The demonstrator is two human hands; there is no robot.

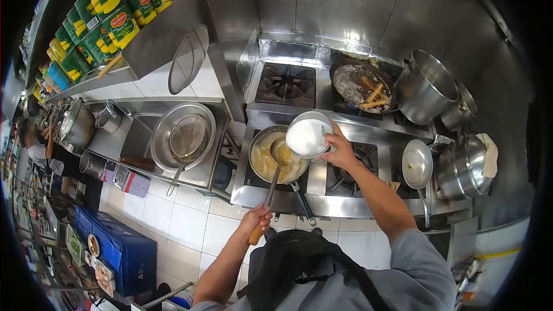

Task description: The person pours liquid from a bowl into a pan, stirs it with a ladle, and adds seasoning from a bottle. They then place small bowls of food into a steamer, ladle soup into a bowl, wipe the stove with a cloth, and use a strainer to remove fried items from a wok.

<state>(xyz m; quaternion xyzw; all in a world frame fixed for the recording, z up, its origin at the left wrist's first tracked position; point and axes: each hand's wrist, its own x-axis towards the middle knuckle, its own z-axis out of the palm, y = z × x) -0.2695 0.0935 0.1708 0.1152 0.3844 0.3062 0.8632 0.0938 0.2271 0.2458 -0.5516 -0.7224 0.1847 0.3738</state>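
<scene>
Gripping wooden-handled metal ladle (left hand), round metal bowl (right hand), partly hiding black-handled pan near blackened wok

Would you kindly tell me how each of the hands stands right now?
Left hand: closed, holding the ladle.
Right hand: closed, holding the bowl.

Ladle in pan on stove.

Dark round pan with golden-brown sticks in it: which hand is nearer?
Right. The right hand holds a round, white-filled bowl in front of the dark round pan; the left hand is farther off, gripping a metal ladle.
</scene>
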